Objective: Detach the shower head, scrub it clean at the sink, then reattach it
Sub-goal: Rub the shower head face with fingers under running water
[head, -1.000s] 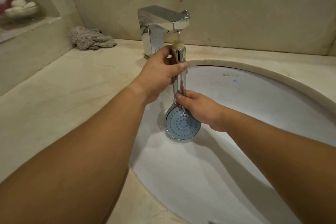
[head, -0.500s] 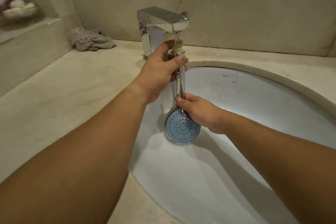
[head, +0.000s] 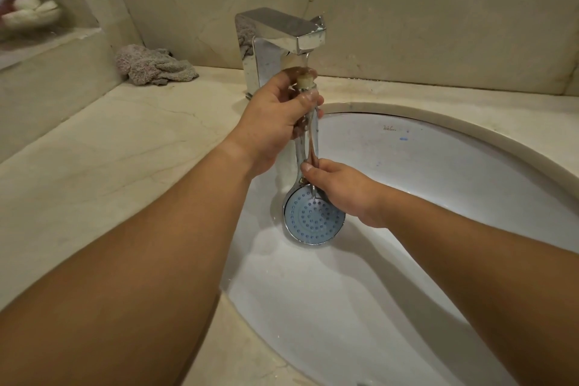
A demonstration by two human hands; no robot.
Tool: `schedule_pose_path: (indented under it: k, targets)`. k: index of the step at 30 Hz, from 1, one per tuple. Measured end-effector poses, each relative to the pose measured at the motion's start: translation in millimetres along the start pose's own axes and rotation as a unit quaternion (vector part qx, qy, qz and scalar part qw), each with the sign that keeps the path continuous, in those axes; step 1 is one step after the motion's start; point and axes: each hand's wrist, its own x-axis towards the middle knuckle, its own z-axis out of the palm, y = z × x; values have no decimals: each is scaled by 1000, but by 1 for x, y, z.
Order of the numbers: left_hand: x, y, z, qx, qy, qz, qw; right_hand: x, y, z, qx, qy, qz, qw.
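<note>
Your left grip is curled round the upper part of the shower head's chrome handle, thumb up near the pale threaded end, which sits just beneath the spout of the faucet. Your right grip pinches the lower part of the same handle, right where it widens into the round face, with the thumb lying along the stem. Between the two grips the shower head hangs almost upright over the sink, handle at the top, the blue-grey spray face with its rings of nozzles turned toward you and tilted slightly upward. It is held above the white bowl, not resting on it, near the bowl's back-left side.

You can see a thin stream of water leaving the faucet spout and meeting the threaded end of the handle; your left fingers look wet and blurred there, so how they lie at the tip cannot be told. The faucet is a square chrome block standing on the beige marble worktop behind the sink rim.

To the left of the faucet, against the wall, a crumpled grey cloth lies on the worktop. Farther left, on a raised ledge, sits something white and red, too blurred to name. Both your forearms reach in from the bottom edge, the left over the worktop, the right over the bowl.
</note>
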Motion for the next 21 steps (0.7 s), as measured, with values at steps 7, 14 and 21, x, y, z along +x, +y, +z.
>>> schedule_pose_path:
  k: [7, 14, 21]
  targets:
    - [0, 0, 1, -4, 0, 4, 1000, 0, 1, -1, -7, 6, 3, 1000]
    - [-1, 1, 1, -15, 1, 1, 1000, -1, -1, -1, -6, 2, 0, 1000]
    - [-1, 1, 2, -10, 8, 0, 1000, 1, 0, -1, -11, 7, 3, 1000]
